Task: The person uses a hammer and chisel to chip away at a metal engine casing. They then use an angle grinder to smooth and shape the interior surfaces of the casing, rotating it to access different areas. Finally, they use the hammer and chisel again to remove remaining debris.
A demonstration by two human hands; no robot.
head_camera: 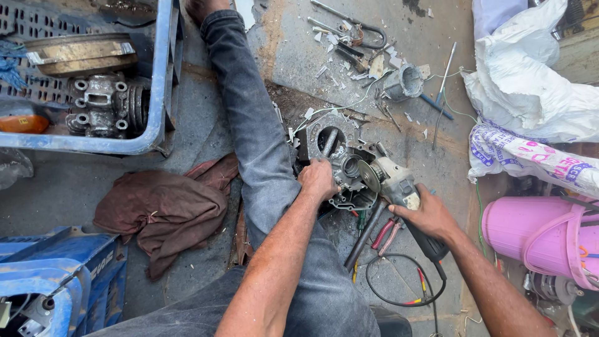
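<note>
My left hand [318,179] grips the side handle of an angle grinder [393,187] and rests against a grey metal engine casing [337,156] on the floor. Around the grinder's dark body, near its cable, my right hand [430,215] is closed. The grinder's disc [369,176] sits against the casing's edge. My leg in grey jeans [256,118] stretches out to the left of the casing.
A blue crate [159,81] at upper left holds engine parts and a metal disc. A brown rag [168,209] lies on the floor. Pliers [385,234], rods and metal scraps lie about. White sacks [530,93] and a pink bucket [536,234] stand right.
</note>
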